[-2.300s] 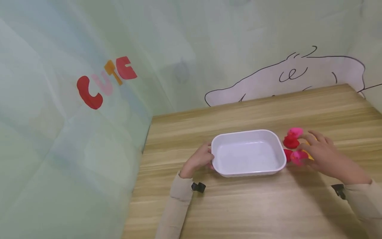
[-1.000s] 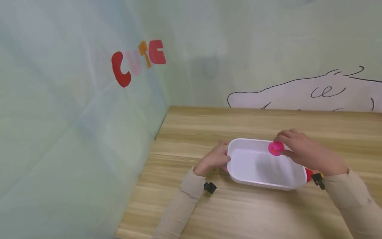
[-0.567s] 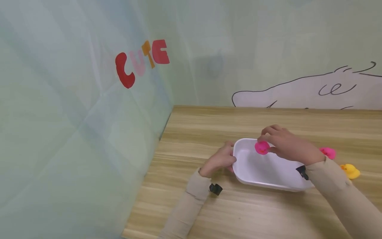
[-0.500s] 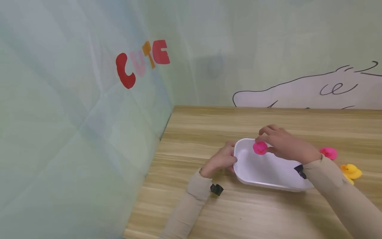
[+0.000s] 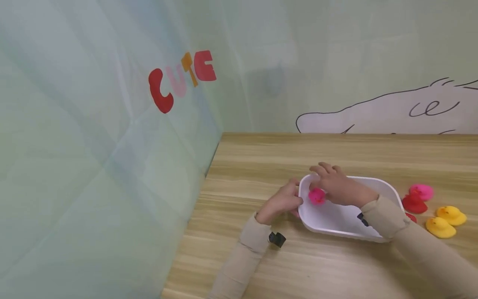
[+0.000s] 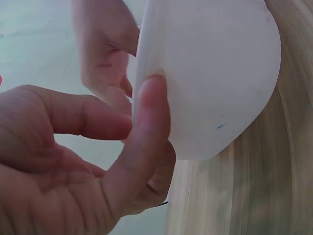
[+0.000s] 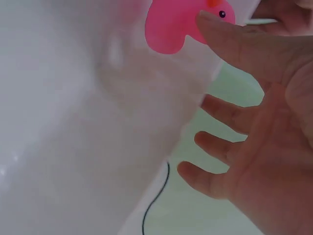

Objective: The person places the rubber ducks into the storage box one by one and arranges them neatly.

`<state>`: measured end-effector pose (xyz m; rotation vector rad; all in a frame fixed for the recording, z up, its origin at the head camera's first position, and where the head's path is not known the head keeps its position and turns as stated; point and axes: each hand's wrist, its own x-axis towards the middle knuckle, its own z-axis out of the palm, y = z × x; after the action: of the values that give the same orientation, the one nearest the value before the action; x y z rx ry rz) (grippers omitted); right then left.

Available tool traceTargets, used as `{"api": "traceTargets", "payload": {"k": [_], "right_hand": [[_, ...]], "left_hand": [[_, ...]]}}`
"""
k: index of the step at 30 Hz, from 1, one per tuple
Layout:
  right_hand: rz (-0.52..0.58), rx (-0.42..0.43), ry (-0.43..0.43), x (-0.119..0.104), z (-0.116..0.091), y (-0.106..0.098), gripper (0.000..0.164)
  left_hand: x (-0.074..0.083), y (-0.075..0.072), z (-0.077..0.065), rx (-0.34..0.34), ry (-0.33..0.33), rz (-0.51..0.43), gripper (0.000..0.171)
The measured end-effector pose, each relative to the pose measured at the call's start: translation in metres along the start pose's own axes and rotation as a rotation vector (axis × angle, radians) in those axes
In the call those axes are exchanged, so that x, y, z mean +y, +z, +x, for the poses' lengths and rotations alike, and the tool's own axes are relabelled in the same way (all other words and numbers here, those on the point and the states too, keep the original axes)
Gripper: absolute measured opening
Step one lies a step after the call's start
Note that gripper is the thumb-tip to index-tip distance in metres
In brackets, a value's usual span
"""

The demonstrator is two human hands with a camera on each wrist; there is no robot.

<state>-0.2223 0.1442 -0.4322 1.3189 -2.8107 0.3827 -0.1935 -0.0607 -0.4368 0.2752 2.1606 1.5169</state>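
A white rectangular tray (image 5: 345, 233) sits on the table, its left end gripped at the rim by my left hand (image 5: 284, 199). The left wrist view shows the thumb (image 6: 152, 110) on the tray's wall. Inside that left end, my right hand (image 5: 340, 187) pinches a pink rubber duck (image 5: 317, 197) low near the tray's floor. From the right wrist view, the thumb presses the duck's head (image 7: 168, 32) while the other fingers (image 7: 210, 142) spread apart. Whether the duck touches the tray floor cannot be told.
Right of the tray lie another pink duck (image 5: 422, 191), a red duck (image 5: 414, 203), a second red one (image 5: 411, 217) partly hidden by the tray and sleeve, and two yellow ducks (image 5: 440, 228). A wall (image 5: 261, 95) borders the wooden table (image 5: 269, 153) behind and on the left.
My right hand has picked up the pink duck right of the tray, carried it left across the tray and lowered it into the left end. The left hand keeps its grip; the head view has shifted.
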Motion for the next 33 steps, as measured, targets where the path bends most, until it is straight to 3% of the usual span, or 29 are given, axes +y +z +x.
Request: {"api": "traceTargets", "payload": {"k": [6, 10, 23, 33], "right_hand": [[-0.002, 0.02, 0.055, -0.003, -0.016, 0.015, 0.039], [-0.02, 0.041, 0.057, -0.006, -0.017, 0.016, 0.039], [-0.097, 0.003, 0.135, -0.027, 0.003, -0.005, 0.047], [-0.004, 0.013, 0.343, -0.024, -0.034, -0.026, 0.045]], "left_hand": [[0.001, 0.008, 0.0, -0.057, 0.017, -0.004, 0.044], [-0.002, 0.007, 0.001, -0.075, 0.037, 0.001, 0.044], [-0.018, -0.033, -0.014, -0.049, 0.005, 0.005, 0.059], [-0.018, -0.043, -0.014, -0.053, 0.008, 0.025, 0.059]]}}
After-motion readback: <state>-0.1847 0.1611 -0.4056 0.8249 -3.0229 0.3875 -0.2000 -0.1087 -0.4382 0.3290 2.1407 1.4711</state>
